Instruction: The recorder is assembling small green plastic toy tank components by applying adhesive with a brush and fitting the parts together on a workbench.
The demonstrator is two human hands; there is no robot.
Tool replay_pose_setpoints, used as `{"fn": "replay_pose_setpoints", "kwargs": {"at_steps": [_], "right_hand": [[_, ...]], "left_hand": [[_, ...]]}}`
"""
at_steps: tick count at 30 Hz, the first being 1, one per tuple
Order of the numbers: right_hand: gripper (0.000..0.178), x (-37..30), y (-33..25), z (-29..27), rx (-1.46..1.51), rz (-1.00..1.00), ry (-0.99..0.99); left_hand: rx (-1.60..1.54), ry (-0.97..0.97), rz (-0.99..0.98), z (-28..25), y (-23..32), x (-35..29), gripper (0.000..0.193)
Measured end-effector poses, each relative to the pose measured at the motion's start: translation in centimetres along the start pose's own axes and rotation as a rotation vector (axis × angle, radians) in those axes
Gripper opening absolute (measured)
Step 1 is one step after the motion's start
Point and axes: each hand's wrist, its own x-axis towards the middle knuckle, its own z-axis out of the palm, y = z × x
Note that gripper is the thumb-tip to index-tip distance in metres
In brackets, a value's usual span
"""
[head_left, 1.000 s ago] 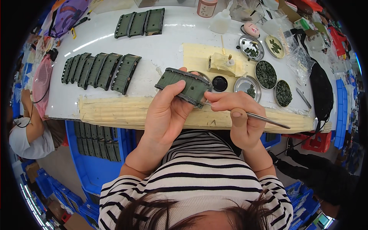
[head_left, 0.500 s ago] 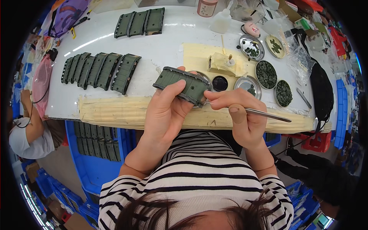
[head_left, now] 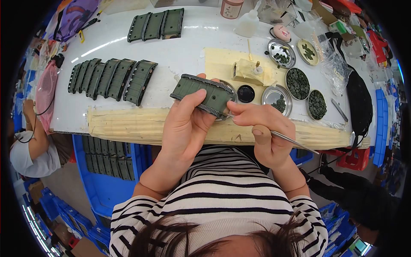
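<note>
My left hand (head_left: 184, 126) grips a dark green curved panel (head_left: 205, 95) with grey ribbed edges, thumb on its face and fingers beneath. It is held tilted above the table's padded front edge. My right hand (head_left: 274, 132) is closed around a slim metal tool (head_left: 295, 142), whose shaft sticks out to the lower right. The tool's tip meets the panel's lower right corner, where my right fingertips also touch or nearly touch it; the exact contact is hidden. One right finger wears a tan covering. Just behind the panel, a round metal dish (head_left: 231, 88) is partly hidden.
Similar green panels (head_left: 139, 83) stand in a row at left, others (head_left: 156, 25) farther back. At right are dishes of dark green bits (head_left: 296, 83), a metal dish (head_left: 287, 96), a black round lid (head_left: 245, 93) and a taped block (head_left: 252, 72). A blue bin (head_left: 102, 188) holds more panels.
The metal tool has turned so its free end points lower and slightly left of before. My right hand has shifted a little down and left; the panel stays almost still.
</note>
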Motion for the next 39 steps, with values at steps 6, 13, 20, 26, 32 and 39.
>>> {"fn": "replay_pose_setpoints", "kwargs": {"at_steps": [6,13,20,26,32,39], "right_hand": [[0.019,-0.3,-0.5,0.0,-0.052,-0.064,-0.023],[0.035,-0.3,-2.2,-0.4,-0.124,-0.069,-0.103],[0.031,-0.7,-1.6,-0.1,-0.144,-0.157,-0.083],[0.023,-0.5,-1.4,-0.2,-0.164,-0.208,-0.073],[0.02,-0.6,-1.4,-0.1,-0.162,-0.183,-0.07],[0.029,-0.5,-1.6,0.1,-0.164,-0.176,-0.07]], "left_hand": [[-0.013,-0.066,-0.036,0.0,0.3,0.1,0.043],[-0.166,-0.217,-0.154,-0.7,0.6,0.8,0.042],[-0.131,-0.242,-0.16,-0.7,0.5,1.0,0.044],[-0.143,-0.269,-0.196,-0.7,0.5,1.3,0.043],[-0.179,-0.226,-0.196,-0.5,0.4,1.2,0.043],[-0.178,-0.239,-0.201,-0.8,0.3,1.3,0.043]]}}
